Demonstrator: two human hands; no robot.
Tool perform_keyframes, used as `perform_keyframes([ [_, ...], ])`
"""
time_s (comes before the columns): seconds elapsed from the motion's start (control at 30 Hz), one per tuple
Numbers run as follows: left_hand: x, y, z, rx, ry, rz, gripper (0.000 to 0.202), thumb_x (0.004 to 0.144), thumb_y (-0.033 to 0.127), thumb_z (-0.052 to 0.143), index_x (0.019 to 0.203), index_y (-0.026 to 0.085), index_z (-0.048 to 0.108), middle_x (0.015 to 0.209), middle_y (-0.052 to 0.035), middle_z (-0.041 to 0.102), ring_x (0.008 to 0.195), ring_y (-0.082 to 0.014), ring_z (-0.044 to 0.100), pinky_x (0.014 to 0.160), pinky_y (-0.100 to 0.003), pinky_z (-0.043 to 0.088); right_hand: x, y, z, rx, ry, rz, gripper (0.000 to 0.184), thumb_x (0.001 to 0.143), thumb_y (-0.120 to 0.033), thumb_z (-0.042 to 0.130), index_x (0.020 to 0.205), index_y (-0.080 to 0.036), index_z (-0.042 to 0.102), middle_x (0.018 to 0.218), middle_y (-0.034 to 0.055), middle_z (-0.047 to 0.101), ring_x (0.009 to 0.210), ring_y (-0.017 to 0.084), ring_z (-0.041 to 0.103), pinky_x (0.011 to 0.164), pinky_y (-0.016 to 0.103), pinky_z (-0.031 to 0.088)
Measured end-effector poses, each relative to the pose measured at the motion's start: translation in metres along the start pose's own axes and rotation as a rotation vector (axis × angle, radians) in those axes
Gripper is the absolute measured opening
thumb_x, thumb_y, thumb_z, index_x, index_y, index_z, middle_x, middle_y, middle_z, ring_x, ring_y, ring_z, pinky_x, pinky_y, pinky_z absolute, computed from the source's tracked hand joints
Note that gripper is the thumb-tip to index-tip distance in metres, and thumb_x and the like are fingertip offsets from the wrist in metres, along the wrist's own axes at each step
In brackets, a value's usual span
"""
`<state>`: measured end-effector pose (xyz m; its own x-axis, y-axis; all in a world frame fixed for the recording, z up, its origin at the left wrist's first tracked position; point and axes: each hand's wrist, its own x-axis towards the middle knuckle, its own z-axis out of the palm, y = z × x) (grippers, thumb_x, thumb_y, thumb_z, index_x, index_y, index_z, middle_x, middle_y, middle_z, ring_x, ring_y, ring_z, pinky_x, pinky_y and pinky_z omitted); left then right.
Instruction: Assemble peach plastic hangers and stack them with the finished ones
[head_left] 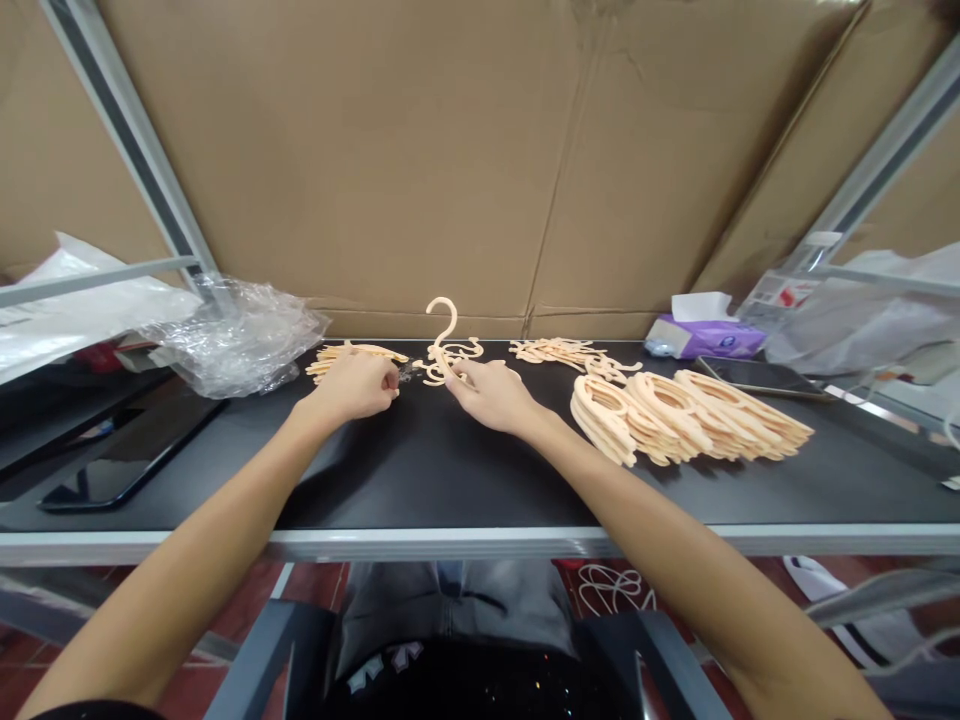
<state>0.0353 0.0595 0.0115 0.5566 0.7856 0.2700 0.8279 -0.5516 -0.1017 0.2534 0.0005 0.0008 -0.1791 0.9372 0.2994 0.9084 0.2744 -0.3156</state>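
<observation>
My right hand (493, 392) is closed on a peach-coloured plastic hanger hook (444, 318). The hook stands upright, its curved end above my fingertips. To its left, my left hand (354, 386) has its fingers curled in a pinch. A small pale tip shows below those fingers, but what they hold is hidden. Small dark or clear bits (409, 370) lie between the hands, too small to name. Behind my left hand is a pile of long, thin peach pieces (324, 362). More loose hooks (466, 350) lie just behind the upright one.
On the right, stacked peach hanger bodies (675, 420) lie fanned out, with a heap of hooks (566, 352) behind them. A purple tissue pack (705, 335) and a tablet (761, 376) are farther right. Crumpled clear plastic (240, 335) and a black phone (112, 470) lie left.
</observation>
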Motion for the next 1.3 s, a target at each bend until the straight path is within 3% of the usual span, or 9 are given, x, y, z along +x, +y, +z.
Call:
perform_keyframes([
  [0.2,0.003,0.005,0.015,-0.268,0.103,0.014,0.010,0.073,0.025,0.065,0.065,0.023,0.071,0.065,-0.0041,0.068,0.060,-0.0209,0.058,0.059,-0.030,0.034,0.001,0.001,0.001,0.002,-0.010,-0.008,0.031,0.099,-0.040,0.042,0.107,-0.025,0.068,0.088,0.0050,0.073,0.080,0.022,0.064,0.067,0.028,0.033],
  [0.33,0.003,0.012,0.019,-0.492,0.075,0.014,0.012,0.072,0.028,0.067,0.063,0.021,0.068,0.063,-0.0025,0.067,0.057,-0.0183,0.057,0.057,-0.029,0.035,0.002,0.002,0.004,-0.001,-0.001,-0.021,0.032,0.099,-0.041,0.042,0.106,-0.024,0.069,0.088,0.0054,0.073,0.080,0.022,0.064,0.067,0.028,0.034],
  [0.57,0.006,0.023,0.029,-0.566,0.075,0.008,0.025,0.076,0.041,0.067,0.064,0.019,0.061,0.061,-0.0016,0.064,0.057,-0.0171,0.056,0.055,-0.027,0.035,0.003,0.004,0.008,-0.014,0.001,-0.036,0.033,0.099,-0.041,0.042,0.106,-0.025,0.070,0.087,0.0052,0.073,0.079,0.022,0.064,0.066,0.028,0.033],
  [0.7,0.005,0.029,0.034,-0.600,0.131,0.084,0.029,0.084,0.040,0.058,0.064,0.018,0.061,0.059,-0.0009,0.063,0.055,-0.0147,0.052,0.054,-0.027,0.033,0.003,0.005,0.008,0.007,0.000,-0.043,0.032,0.099,-0.040,0.043,0.107,-0.025,0.070,0.085,0.0050,0.073,0.078,0.021,0.064,0.065,0.027,0.033],
  [0.8,0.006,0.030,0.036,-0.679,0.098,0.102,0.028,0.085,0.038,0.055,0.069,0.017,0.066,0.062,-0.0009,0.065,0.056,-0.0146,0.054,0.056,-0.026,0.035,0.002,0.004,0.006,0.023,0.009,-0.034,0.032,0.098,-0.040,0.044,0.107,-0.026,0.071,0.085,0.0046,0.073,0.078,0.021,0.064,0.065,0.027,0.033],
  [0.87,0.008,0.029,0.037,-0.796,0.078,0.077,0.022,0.081,0.035,0.059,0.081,0.017,0.070,0.073,-0.0025,0.070,0.065,-0.0163,0.060,0.062,-0.026,0.042,0.002,0.003,0.004,0.039,0.018,-0.040,0.032,0.098,-0.038,0.043,0.107,-0.027,0.072,0.085,0.0039,0.074,0.078,0.021,0.064,0.065,0.027,0.033],
  [0.97,0.012,0.027,0.036,-1.031,0.076,0.015,0.028,0.076,0.036,0.064,0.095,0.015,0.071,0.085,-0.0050,0.072,0.070,-0.0167,0.063,0.068,-0.027,0.048,0.001,0.002,0.003,0.057,0.023,-0.058,0.033,0.098,-0.034,0.042,0.107,-0.027,0.073,0.086,0.0029,0.074,0.079,0.020,0.065,0.065,0.027,0.032],
  [1.17,0.013,0.030,0.031,-1.171,0.148,-0.098,0.045,0.082,0.058,0.063,0.070,0.015,0.066,0.064,-0.0033,0.062,0.058,-0.0133,0.056,0.059,-0.026,0.044,0.002,0.005,0.011,0.123,0.062,-0.134,0.029,0.092,-0.031,0.053,0.115,-0.025,0.070,0.077,0.0003,0.072,0.071,0.017,0.062,0.064,0.026,0.034],
  [1.3,0.013,0.030,0.031,-1.343,0.167,-0.158,0.050,0.075,0.064,0.072,0.071,0.015,0.065,0.063,-0.0020,0.060,0.058,-0.0130,0.056,0.059,-0.026,0.046,0.004,0.005,0.013,0.230,0.034,-0.190,0.029,0.096,-0.035,0.047,0.104,-0.022,0.072,0.075,0.0001,0.070,0.068,0.015,0.057,0.066,0.025,0.035],
])
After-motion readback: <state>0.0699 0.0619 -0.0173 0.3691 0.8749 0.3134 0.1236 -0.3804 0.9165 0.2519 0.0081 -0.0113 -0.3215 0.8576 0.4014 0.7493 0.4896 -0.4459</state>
